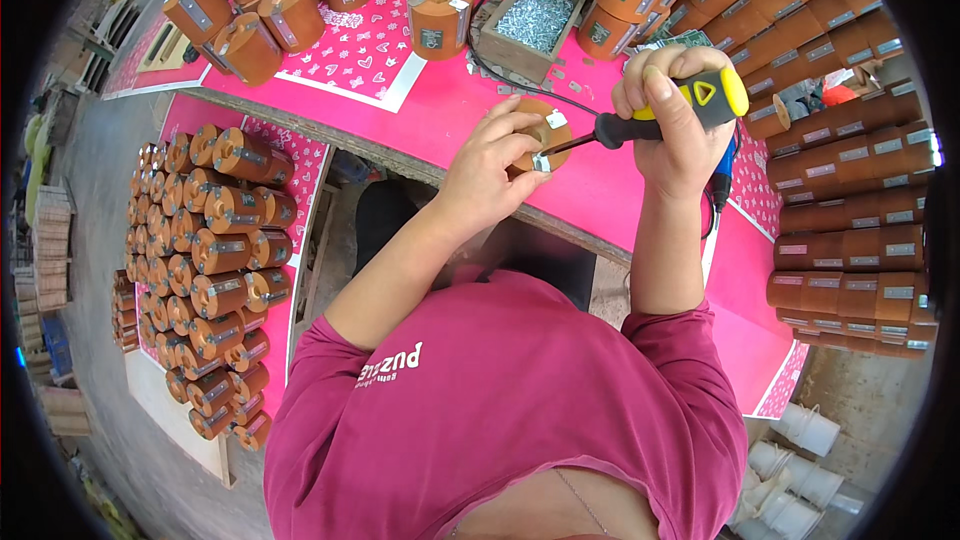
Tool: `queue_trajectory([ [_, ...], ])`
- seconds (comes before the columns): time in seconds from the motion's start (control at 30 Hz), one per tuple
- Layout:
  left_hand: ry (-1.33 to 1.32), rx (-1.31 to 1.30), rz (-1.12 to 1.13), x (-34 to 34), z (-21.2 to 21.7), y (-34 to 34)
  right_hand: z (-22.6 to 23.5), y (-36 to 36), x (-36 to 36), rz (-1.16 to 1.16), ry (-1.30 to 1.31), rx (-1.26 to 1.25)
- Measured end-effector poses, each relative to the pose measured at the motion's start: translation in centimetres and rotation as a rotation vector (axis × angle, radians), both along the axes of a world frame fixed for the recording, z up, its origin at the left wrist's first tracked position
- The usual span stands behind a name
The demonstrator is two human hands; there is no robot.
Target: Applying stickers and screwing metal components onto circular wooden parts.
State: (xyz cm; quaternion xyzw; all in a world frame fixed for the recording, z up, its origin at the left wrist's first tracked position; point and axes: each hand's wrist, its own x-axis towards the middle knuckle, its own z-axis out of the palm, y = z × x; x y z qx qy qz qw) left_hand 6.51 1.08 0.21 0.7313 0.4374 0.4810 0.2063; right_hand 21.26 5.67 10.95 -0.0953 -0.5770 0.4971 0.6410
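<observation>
Between left fingers (512, 123) and thumb (525, 183), brown cylinder (563, 136) held, right fingers (633, 90) wrapping screwdriver (622, 131)

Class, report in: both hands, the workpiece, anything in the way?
Left hand holding orange-brown cylinder. Right hand gripping yellow-black screwdriver. Tip at cylinder's metal piece. Black cable just beyond, not across the tip.

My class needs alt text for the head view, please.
A person's right-hand grip holds a yellow and black screwdriver at a metal fitting on an orange-brown cylinder, held in the left-hand grip over a pink table. Similar cylinders are stacked nearby.
</observation>
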Motion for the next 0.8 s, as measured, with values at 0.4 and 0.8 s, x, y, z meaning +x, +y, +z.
queue_trajectory([
  [0.4,0.014,0.006,0.013,-0.07,-0.22,0.1,-0.08,-0.21,-0.38,-0.021,-0.06,0.028],
  [0.8,0.018,0.008,0.013,-0.04,-0.1,0.08,0.03,-0.21,-0.52,-0.038,-0.077,0.043],
])
